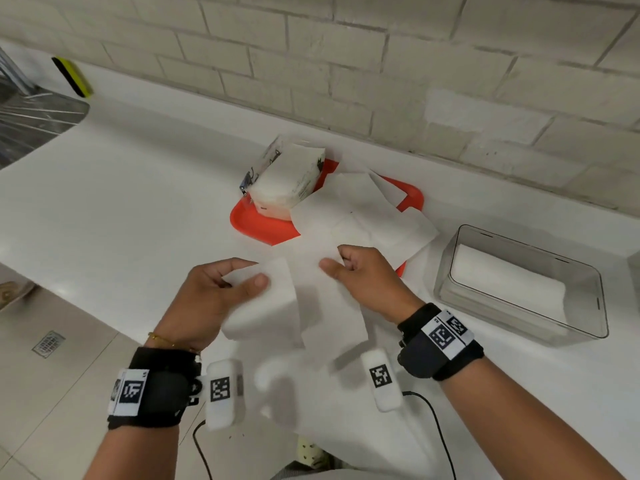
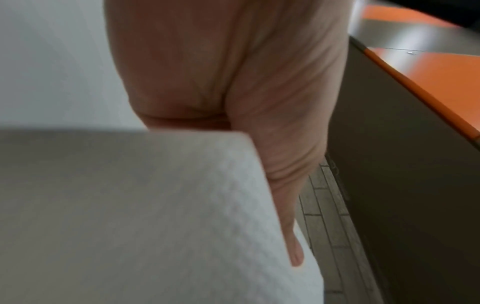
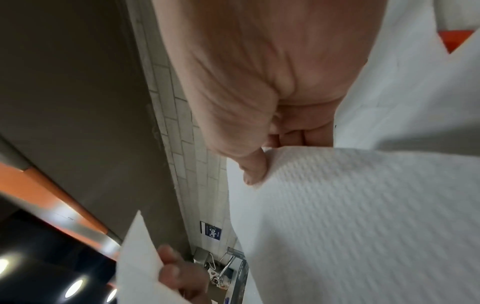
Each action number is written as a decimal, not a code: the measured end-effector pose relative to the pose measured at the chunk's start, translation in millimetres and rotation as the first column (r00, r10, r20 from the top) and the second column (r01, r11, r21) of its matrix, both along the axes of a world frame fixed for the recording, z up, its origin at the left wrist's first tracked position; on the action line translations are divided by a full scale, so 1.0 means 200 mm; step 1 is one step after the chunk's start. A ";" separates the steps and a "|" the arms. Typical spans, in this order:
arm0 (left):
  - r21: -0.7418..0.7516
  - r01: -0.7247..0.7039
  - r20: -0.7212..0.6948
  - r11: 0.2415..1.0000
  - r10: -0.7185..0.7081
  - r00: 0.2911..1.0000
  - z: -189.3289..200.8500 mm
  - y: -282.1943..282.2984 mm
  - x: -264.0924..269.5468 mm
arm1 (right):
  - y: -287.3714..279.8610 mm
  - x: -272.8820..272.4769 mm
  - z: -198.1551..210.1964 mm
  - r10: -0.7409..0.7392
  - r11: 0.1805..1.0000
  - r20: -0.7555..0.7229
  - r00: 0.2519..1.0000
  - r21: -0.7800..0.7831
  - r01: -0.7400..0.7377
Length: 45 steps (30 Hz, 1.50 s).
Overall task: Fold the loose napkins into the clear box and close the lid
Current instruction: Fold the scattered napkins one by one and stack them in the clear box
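Left hand and right hand each grip-pinch one soft, embossed white napkin.

No text is legible: a blue wall sign carries blurred white script, and wristbands show only coded square markers.

Black wrist straps on both my arms w/ white coded tags; white camera pods w/ square codes hang inboard. Thin gold bracelet on my left. Black cables trail off.
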<state>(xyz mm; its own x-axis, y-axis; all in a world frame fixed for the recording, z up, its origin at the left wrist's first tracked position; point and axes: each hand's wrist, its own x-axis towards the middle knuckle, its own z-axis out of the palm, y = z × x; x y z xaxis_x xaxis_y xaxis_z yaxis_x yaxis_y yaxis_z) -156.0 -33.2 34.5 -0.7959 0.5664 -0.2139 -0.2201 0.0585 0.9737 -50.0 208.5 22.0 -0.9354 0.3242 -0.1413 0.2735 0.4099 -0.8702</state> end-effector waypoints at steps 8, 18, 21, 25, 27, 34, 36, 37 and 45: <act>-0.040 -0.194 -0.072 0.980 0.191 0.979 -0.09 0.23 0.06 | -0.09 0.04 0.00 0.049 0.994 -0.044 0.998 -0.094 -0.053; -0.012 -0.181 0.037 0.983 0.181 0.983 -0.09 0.28 0.07 | -0.07 0.08 -0.02 0.087 0.905 -0.049 0.995 -0.414 -0.100; 0.005 -0.182 0.027 0.983 0.182 0.983 -0.10 0.30 0.09 | -0.09 0.09 -0.02 0.078 0.900 0.008 0.997 -0.432 -0.067; 0.029 -0.210 0.092 0.977 0.207 0.974 -0.10 0.33 0.13 | -0.12 0.07 -0.09 0.077 0.981 0.016 0.997 -0.178 -0.073; 0.035 -0.226 0.106 0.973 0.222 0.969 -0.11 0.33 0.14 | -0.12 0.07 -0.11 0.031 0.989 0.020 0.999 -0.143 -0.028; -0.071 0.042 0.181 0.997 -0.029 0.983 -0.21 0.22 0.18 | -0.14 0.07 -0.10 0.002 0.965 0.008 1.000 -0.263 0.000; -0.056 0.054 0.229 0.997 -0.040 0.973 -0.25 0.19 0.20 | -0.16 0.06 -0.10 0.047 0.988 0.066 0.997 -0.151 -0.036; -0.048 0.042 0.252 0.998 -0.028 0.967 -0.27 0.18 0.21 | -0.15 0.06 -0.10 0.059 0.997 0.101 0.993 -0.062 -0.052; -0.010 -0.153 0.438 0.988 0.142 0.888 -0.36 0.02 0.18 | 0.17 0.06 -0.29 -0.135 0.831 0.345 0.929 0.551 -0.084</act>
